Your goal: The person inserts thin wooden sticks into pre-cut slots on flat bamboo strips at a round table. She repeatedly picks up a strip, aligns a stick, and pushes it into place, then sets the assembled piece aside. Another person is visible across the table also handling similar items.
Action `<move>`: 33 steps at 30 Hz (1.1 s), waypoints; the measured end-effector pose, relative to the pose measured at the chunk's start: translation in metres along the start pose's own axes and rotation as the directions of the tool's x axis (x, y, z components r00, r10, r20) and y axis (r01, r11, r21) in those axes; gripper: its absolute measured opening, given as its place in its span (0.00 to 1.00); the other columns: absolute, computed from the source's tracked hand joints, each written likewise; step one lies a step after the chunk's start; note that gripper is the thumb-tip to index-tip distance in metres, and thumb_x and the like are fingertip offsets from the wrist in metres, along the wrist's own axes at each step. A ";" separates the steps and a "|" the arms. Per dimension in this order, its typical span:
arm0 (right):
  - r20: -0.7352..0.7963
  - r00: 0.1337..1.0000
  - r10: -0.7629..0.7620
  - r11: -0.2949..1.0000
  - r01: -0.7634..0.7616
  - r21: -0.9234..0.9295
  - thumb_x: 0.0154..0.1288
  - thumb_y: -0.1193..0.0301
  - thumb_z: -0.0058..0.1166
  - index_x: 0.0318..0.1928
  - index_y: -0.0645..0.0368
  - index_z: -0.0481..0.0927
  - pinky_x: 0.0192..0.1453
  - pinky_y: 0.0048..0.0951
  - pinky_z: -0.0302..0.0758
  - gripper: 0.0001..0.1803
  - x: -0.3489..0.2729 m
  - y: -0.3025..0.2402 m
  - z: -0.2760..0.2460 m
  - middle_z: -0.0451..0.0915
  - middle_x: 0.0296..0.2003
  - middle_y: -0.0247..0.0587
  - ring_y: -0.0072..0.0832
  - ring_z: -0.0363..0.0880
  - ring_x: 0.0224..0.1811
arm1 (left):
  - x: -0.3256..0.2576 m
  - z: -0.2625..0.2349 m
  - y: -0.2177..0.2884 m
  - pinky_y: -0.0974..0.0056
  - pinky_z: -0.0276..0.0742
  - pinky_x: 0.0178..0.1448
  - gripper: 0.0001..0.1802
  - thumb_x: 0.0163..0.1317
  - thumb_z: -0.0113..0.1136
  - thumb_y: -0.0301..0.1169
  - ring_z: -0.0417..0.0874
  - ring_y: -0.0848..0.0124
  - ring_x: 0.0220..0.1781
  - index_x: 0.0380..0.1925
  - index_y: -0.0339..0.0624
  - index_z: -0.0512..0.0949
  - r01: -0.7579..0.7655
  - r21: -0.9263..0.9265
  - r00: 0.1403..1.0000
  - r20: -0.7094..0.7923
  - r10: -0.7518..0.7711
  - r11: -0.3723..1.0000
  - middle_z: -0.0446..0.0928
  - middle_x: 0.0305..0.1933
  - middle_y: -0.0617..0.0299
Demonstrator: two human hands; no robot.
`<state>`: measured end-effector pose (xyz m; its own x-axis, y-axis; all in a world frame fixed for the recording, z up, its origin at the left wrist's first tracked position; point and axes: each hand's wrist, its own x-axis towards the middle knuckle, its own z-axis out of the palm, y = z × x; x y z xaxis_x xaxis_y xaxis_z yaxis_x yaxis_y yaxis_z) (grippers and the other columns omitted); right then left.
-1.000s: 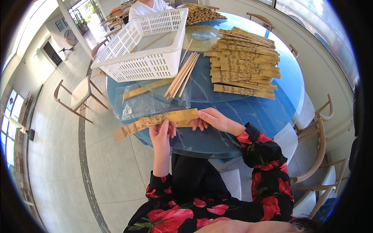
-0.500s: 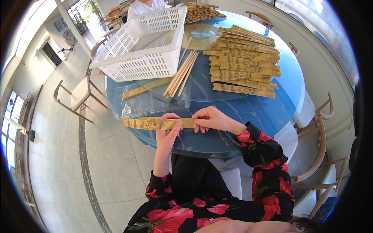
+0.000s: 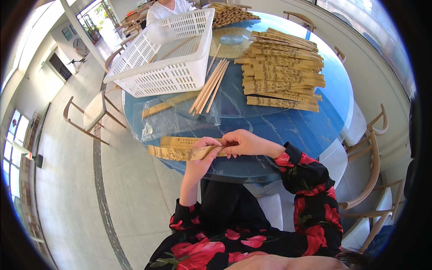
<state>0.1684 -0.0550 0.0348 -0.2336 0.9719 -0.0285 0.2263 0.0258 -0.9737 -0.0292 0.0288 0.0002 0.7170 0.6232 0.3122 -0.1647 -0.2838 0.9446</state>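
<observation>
bamboo strips sit pinched between both hands at the near edge of the round blue worktop, held flat and pointing out to the person's left. the left hand is closed around the bundle from below, thumb on top, while the right hand is clamped on the end nearest the body, fingertips pressing the strips together. the two hands are touching, almost one grip. a second short strip lies just behind the held ones, on clear plastic film at the worktop's rim.

to handle this well, i judge the strips should be kept level and their ends squared against the right fingers, so none slides out of line; the left thumb needs steady but light pressure, since thin bamboo can splinter or bow if squeezed.

farther back a white slotted basket stands on the left, with a loose bunch of plain sticks leaning beside it and one long strip lying in front of it. a broad stack of printed strips fills the right side. another person in white sits across the worktop, and wooden chairs stand around.
</observation>
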 end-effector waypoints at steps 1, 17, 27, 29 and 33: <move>-0.003 1.000 0.000 1.000 0.000 -0.014 0.69 0.69 0.57 0.41 0.62 0.80 0.31 0.20 0.72 0.08 0.000 0.002 0.001 0.81 0.27 0.33 0.16 0.76 0.26 | -0.001 0.003 -0.001 0.76 0.70 0.36 0.06 0.66 0.62 0.23 0.74 0.82 0.33 0.41 0.38 0.77 0.003 -0.006 1.000 -0.016 -0.003 1.000 0.78 0.36 0.67; -0.012 1.000 0.000 1.000 0.000 0.003 0.72 0.71 0.52 0.40 0.63 0.79 0.30 0.18 0.71 0.08 0.003 0.001 -0.001 0.81 0.27 0.31 0.15 0.75 0.25 | 0.001 -0.005 -0.002 0.74 0.76 0.38 0.18 0.59 0.67 0.18 0.80 0.78 0.33 0.49 0.37 0.76 0.046 -0.142 0.996 0.081 -0.035 0.989 0.80 0.35 0.63; -0.179 0.976 -0.122 0.988 0.103 -0.111 0.74 0.71 0.49 0.44 0.62 0.78 0.26 0.19 0.71 0.08 0.010 0.007 0.014 0.80 0.26 0.32 0.16 0.75 0.22 | 0.007 -0.005 -0.007 0.75 0.72 0.35 0.12 0.65 0.63 0.21 0.77 0.79 0.30 0.47 0.37 0.76 0.019 -0.212 0.998 0.065 -0.006 0.977 0.78 0.33 0.64; -0.200 0.970 -0.138 0.981 0.106 -0.162 0.74 0.71 0.49 0.43 0.61 0.78 0.26 0.20 0.72 0.08 0.010 0.006 0.015 0.80 0.26 0.31 0.15 0.75 0.22 | 0.009 -0.005 -0.006 0.75 0.72 0.35 0.12 0.65 0.62 0.22 0.77 0.79 0.30 0.47 0.37 0.76 0.019 -0.223 0.998 0.062 -0.005 0.975 0.78 0.33 0.64; -0.192 0.972 -0.134 0.982 0.104 -0.156 0.74 0.69 0.49 0.42 0.61 0.79 0.27 0.20 0.71 0.10 0.013 0.002 0.013 0.80 0.26 0.30 0.15 0.75 0.23 | 0.012 -0.009 -0.005 0.75 0.71 0.35 0.11 0.66 0.61 0.22 0.76 0.79 0.30 0.47 0.38 0.76 0.028 -0.249 0.998 0.055 -0.015 0.968 0.78 0.33 0.64</move>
<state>0.1536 -0.0450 0.0300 -0.0756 0.9864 0.1460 0.3452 0.1633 -0.9242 -0.0260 0.0439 0.0001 0.7553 0.5865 0.2925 -0.3081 -0.0762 0.9483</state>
